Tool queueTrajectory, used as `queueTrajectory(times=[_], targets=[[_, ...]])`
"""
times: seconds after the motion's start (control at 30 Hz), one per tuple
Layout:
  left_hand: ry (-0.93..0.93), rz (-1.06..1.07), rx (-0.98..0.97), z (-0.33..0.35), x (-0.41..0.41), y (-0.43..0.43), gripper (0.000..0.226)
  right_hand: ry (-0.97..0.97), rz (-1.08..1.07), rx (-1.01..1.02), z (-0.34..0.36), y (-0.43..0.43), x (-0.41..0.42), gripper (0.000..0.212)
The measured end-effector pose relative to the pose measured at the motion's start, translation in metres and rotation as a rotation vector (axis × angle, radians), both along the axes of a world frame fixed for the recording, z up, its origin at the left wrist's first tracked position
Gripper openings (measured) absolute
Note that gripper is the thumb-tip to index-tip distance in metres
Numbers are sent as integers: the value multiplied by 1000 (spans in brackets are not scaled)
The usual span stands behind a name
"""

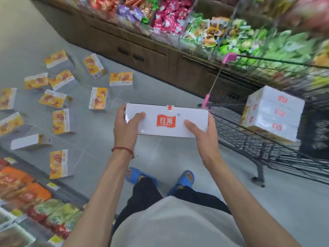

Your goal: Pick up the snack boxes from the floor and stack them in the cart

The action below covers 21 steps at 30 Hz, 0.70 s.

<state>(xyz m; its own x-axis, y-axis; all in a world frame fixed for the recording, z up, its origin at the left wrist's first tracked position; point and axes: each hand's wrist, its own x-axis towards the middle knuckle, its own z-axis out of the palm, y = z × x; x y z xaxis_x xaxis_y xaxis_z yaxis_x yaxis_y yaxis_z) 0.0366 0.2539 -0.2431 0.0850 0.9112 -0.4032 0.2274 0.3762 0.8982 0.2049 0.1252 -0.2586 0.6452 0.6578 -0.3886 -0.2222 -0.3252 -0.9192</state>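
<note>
I hold a white snack box [165, 121] with a red logo level in front of me, above the floor. My left hand [127, 125] grips its left end, thumb on top. My right hand [199, 133] grips its right end the same way. The black wire cart [267, 145] stands to my right, its near rim just beside the box. Inside it sits a stack of three white boxes [272, 113]. Several yellow and white snack boxes [60, 122] lie scattered on the grey floor to my left.
A wooden display counter [142, 49] heaped with wrapped sweets runs along the far side. A low shelf of snack packets [26, 202] lines the near left. The cart's pink handle bar [216, 77] rises behind the held box. My feet in blue slippers [185, 179] stand below.
</note>
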Motion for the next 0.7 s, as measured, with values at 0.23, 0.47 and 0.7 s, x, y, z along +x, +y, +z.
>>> queueTrajectory(times=[0.23, 0.47, 0.7], targets=[[-17, -243, 58, 9, 120, -37, 41, -18, -232, -12, 11, -64, 88, 42], [-22, -475, 46, -1, 222, -35, 40, -47, -455, -38, 13, -91, 153, 59], [3, -699, 26, -2, 317, -45, 44, -30, -646, -62, 3, -120, 211, 65]])
